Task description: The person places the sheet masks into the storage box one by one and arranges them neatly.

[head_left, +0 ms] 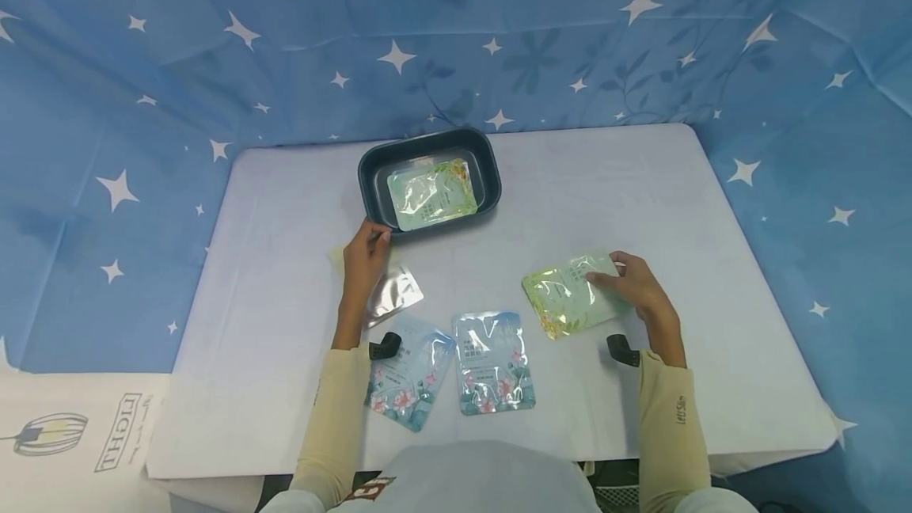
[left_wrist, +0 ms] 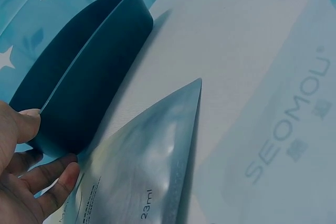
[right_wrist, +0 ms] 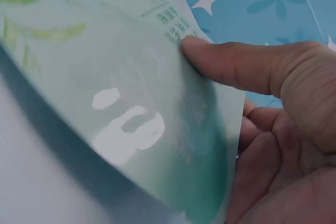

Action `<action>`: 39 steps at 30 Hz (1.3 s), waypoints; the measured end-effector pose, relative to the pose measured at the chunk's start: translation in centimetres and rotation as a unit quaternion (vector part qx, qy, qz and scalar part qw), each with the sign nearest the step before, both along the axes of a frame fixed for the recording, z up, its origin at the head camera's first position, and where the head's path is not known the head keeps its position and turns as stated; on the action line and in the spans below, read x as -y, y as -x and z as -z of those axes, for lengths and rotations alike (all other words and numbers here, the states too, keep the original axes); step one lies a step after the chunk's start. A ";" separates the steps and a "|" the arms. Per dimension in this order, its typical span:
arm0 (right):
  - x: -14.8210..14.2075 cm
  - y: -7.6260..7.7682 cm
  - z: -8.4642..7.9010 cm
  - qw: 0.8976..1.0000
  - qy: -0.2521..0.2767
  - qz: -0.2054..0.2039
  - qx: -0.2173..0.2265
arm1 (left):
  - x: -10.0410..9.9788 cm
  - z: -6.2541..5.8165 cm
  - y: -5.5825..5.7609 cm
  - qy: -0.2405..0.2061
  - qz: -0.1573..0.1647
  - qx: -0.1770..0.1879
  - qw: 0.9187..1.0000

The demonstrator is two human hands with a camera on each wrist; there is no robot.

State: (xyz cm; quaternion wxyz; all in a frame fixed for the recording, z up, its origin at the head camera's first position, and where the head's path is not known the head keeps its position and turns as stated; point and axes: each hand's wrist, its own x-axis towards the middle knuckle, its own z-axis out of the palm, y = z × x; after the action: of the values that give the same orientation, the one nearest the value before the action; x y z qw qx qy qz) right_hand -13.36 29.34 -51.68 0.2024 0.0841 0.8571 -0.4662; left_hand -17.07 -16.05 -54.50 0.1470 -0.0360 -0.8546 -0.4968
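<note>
My left hand (head_left: pixel 366 260) pinches the near-left corner of a dark rectangular basin (head_left: pixel 492 172), thumb at the rim and fingers against the outer wall. Inside the basin lies a pale green mask sachet (head_left: pixel 431 195). On the right, my right hand (head_left: pixel 636 283) holds another green mask sachet (head_left: pixel 566 297). In the right wrist view the thumb lies across the front of that sachet (right_wrist: pixel 121 72), with the fingers behind it. Under my left wrist sits a silver-backed sachet (head_left: pixel 396 291), partly hidden; in the left wrist view this sachet (left_wrist: pixel 149 150) bears "23ml".
Two blue flowered sachets (head_left: pixel 495 362) lie near the front of the white-covered table (head_left: pixel 584 172), the left one partly behind my left forearm. Blue star-printed cloth (head_left: pixel 285 77) rises behind the table and at its sides.
</note>
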 end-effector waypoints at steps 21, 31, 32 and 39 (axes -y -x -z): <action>5.5 5.1 -3.7 0.948 0.265 0.157 -0.074 | 0.1 -0.3 0.1 0.005 0.008 0.005 1.000; 11.2 9.0 -4.9 0.940 0.319 0.098 -0.078 | 0.2 -0.4 -0.2 0.018 0.000 0.040 0.999; 11.8 9.4 -5.0 0.940 0.320 0.093 -0.075 | 0.2 -0.5 -0.2 0.019 0.001 0.042 0.999; 15.2 11.5 -4.6 0.945 0.316 0.055 -0.062 | 0.1 -0.3 -0.2 0.016 0.001 0.039 0.999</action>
State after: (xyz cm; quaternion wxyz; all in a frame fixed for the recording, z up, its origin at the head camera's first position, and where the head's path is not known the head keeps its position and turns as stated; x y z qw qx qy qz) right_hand -24.86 14.10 -47.09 0.1390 0.0336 0.6704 -0.7281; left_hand -16.85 -16.14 -54.16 0.1127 -0.0197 -0.8677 -0.4838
